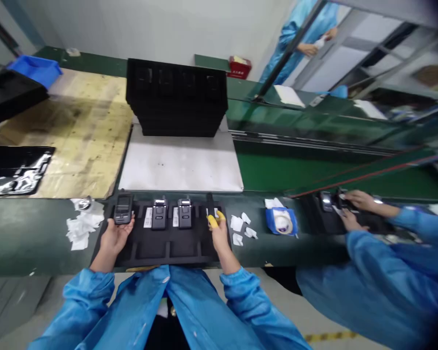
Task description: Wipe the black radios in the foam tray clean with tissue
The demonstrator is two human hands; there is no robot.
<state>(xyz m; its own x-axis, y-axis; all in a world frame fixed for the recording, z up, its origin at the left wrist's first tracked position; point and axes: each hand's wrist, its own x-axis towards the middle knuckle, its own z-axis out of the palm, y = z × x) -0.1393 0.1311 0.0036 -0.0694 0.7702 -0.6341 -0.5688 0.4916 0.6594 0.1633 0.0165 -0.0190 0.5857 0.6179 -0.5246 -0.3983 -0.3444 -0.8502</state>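
Observation:
A black moulded tray lies on the bench edge in front of me. My left hand grips a small black handheld device at the tray's left end. Two more black devices stand in the tray's middle slots, with white labels beside them. My right hand, with yellow finger cots on thumb and forefinger, pinches a slim black part with a white label at the tray's right end.
White paper scraps lie left of the tray, more scraps and a tape roll on a blue holder to its right. A stack of black trays stands behind a white board. A co-worker in blue handles devices at the right.

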